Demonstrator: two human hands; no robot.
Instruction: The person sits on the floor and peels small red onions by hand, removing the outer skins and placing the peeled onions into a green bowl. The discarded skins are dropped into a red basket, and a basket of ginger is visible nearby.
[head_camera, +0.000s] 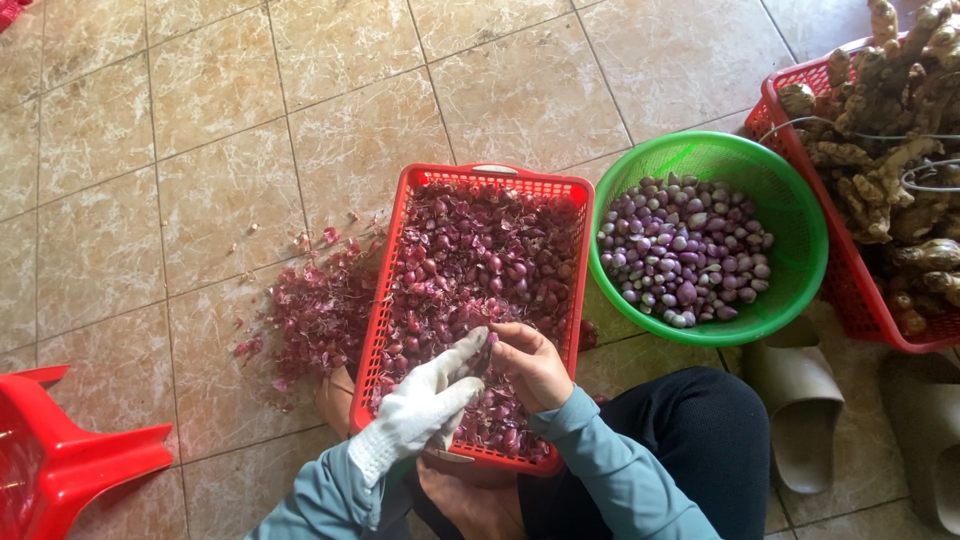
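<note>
My left hand (428, 402), in a white knit glove, and my bare right hand (530, 362) meet over the near end of a red plastic basket (480, 177) full of unpeeled red shallots (480, 260) and loose skins. Both hands pinch something small between them, a shallot I take it, mostly hidden by the fingers. A round green basket (790, 200) to the right holds peeled, pale purple shallots (685, 250). A heap of purple skins (320, 310) lies on the tiled floor left of the red basket.
A second red basket (850, 280) piled with ginger roots (890, 120) stands at the far right. A red plastic stool (60, 460) lies at the lower left. Two grey slippers (800, 400) rest by my right knee. My bare foot (335, 395) shows beside the basket.
</note>
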